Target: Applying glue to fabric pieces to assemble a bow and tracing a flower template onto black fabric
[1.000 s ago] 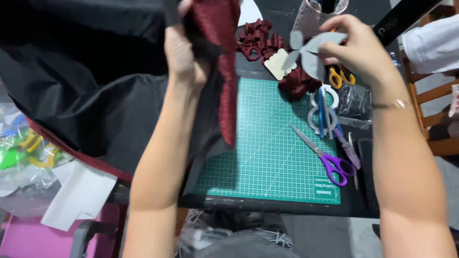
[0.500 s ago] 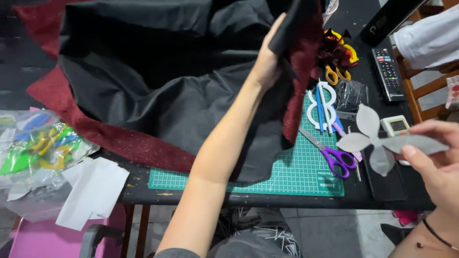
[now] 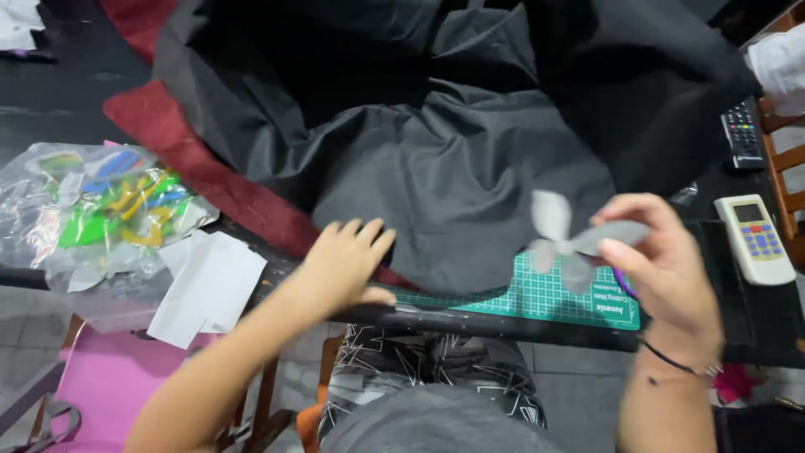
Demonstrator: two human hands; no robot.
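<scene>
A large black cloth (image 3: pixel 453 159) with a dark red underside (image 3: pixel 210 180) lies spread over most of the table and covers much of the green cutting mat (image 3: pixel 537 294). My left hand (image 3: pixel 348 268) rests flat, fingers apart, on the cloth's near edge at the table front. My right hand (image 3: pixel 662 260) hovers above the mat's right end and pinches a grey flower-shaped cutout (image 3: pixel 562 235) by one petal. The cutout looks blurred.
A clear plastic bag of coloured pieces (image 3: pixel 109 210) and white paper sheets (image 3: pixel 210 281) lie at the left. A white remote (image 3: pixel 755 239) and a black remote (image 3: pixel 742 134) sit at the right. A pink stool (image 3: pixel 109 386) stands below the table edge. Another person's white sleeve (image 3: pixel 780 63) shows at top right.
The black cloth has been spread over the mat, hiding the scissors and other pieces. My left hand let go and came down to the near edge. My right hand carried the cutout leftward.
</scene>
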